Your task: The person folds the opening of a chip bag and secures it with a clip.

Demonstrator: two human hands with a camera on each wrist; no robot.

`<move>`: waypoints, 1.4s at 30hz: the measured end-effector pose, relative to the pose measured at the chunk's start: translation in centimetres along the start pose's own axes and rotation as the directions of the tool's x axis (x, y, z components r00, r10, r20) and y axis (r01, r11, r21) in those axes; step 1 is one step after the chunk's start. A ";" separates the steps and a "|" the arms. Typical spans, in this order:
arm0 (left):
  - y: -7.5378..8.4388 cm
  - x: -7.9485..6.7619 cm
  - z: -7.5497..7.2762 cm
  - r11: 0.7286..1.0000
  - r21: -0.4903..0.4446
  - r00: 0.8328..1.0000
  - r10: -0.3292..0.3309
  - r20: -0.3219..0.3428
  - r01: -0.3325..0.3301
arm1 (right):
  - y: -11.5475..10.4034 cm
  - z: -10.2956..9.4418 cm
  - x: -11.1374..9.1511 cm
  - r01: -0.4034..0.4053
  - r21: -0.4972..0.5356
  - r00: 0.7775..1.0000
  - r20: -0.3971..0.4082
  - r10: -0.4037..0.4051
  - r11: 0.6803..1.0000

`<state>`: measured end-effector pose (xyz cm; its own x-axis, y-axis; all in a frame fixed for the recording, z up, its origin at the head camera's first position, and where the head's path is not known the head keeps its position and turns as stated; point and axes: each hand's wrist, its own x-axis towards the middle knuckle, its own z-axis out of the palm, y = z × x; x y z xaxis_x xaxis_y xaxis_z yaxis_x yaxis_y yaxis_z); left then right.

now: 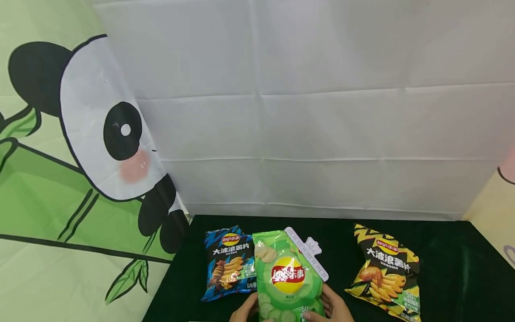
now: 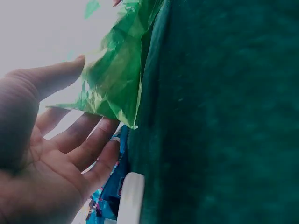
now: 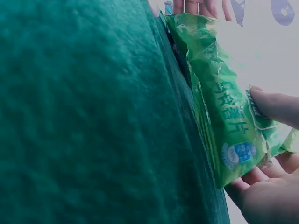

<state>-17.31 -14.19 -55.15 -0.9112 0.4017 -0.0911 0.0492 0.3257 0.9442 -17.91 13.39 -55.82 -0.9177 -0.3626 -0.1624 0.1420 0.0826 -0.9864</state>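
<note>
My left hand (image 2: 51,163) was bare, with slender fingers (image 2: 96,147) that ended in rounded tips. Fine creases crossed its palm (image 2: 58,186), and the base of the thumb (image 2: 53,79) swelled into a soft mound, the wrist side sunk in shadow. My right hand (image 1: 337,308) was bare as well, its thumb blunt at the tip; at the right wrist camera the heel of its palm looked smooth and full.
</note>
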 end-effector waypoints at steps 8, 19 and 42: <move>1.9 1.5 0.1 0.996 0.033 0.997 -0.079 -0.014 0.079 | -0.7 -0.5 0.5 0.010 0.000 0.992 -0.123 -0.010 1.000; 3.8 3.4 2.0 0.998 0.004 0.994 -0.063 -0.088 0.064 | -2.8 -1.0 1.1 -0.035 0.000 0.902 -0.430 0.031 0.999; 3.5 6.6 2.9 0.998 0.001 0.992 -0.064 -0.107 0.064 | -3.0 -2.3 2.3 -0.179 -0.011 0.860 -0.487 0.151 0.984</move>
<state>-21.95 -7.94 -53.41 -0.9509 0.2867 -0.1167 -0.0087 0.3519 0.9360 -21.29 14.40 -53.22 -0.9487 0.1529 -0.2769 0.2999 0.1562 -0.9411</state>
